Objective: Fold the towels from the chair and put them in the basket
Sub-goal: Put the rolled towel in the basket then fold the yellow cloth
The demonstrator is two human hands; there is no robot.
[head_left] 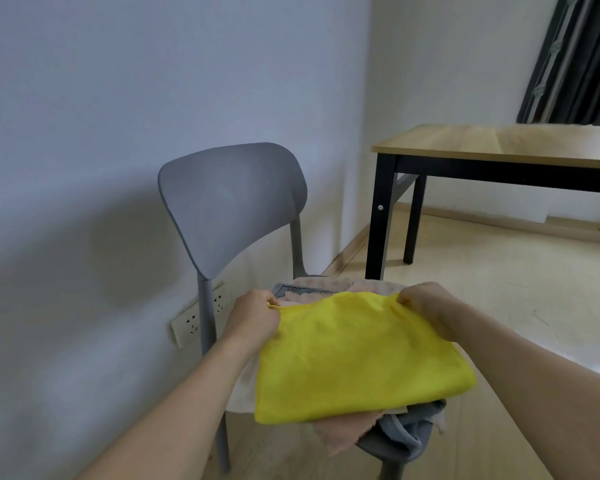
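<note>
chair back [232, 202] blocks the far side, table [499, 147] at right, open floor [499, 289] between

Two bare forearms, no sleeves, entering from the near edge — left hand [255, 315] and right hand [425, 303] both ungloved, no rings or watch showing — nails too small to make out.

A bright yellow towel [357, 355] fills the lower centre of the frame. Beneath it lie a pale pink towel [340, 436], a blue-grey towel [409, 431] and a cream one [243, 393]. The chair [229, 202] is plain grey. At right, the table [499, 142] has a light wood-grain top and black legs.
</note>
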